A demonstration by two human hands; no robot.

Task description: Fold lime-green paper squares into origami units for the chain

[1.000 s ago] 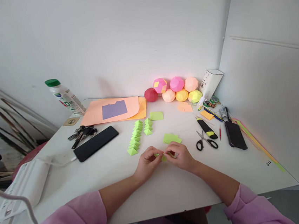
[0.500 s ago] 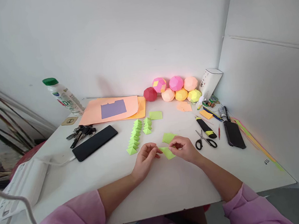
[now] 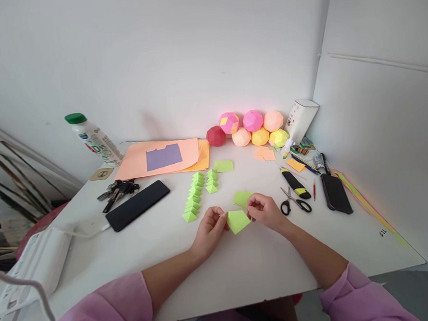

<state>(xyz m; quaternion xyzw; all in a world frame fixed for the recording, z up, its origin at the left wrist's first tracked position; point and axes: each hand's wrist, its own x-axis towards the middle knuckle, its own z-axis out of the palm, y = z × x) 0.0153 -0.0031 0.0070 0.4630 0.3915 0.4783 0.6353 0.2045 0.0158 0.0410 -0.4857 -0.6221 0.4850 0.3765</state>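
Observation:
A flat green paper pentagon [image 3: 238,221] is held up between my two hands, one corner pointing toward me. My left hand [image 3: 210,230] pinches its left edge between thumb and fingers. At its right corner, my right hand [image 3: 266,213] grips the paper with the fingertips. Just behind the pentagon lie more green paper pieces [image 3: 241,198], partly hidden by my right fingers. To the left stands a long row of folded green paper units [image 3: 193,199], with a shorter row [image 3: 212,181] beside it. A green paper rectangle [image 3: 224,166] lies behind the rows.
Scissors [image 3: 295,201], a utility knife [image 3: 295,183] and a phone [image 3: 337,193] lie to the right. Faceted paper balls [image 3: 252,121] are stacked by the wall. On the left are a black phone [image 3: 138,205], keys [image 3: 117,191], a bottle [image 3: 97,141] and orange sheets [image 3: 134,160].
The pentagon has been turned and lifted slightly toward me, showing more of its face. Both hands have closed in on its edges. The view has shifted slightly.

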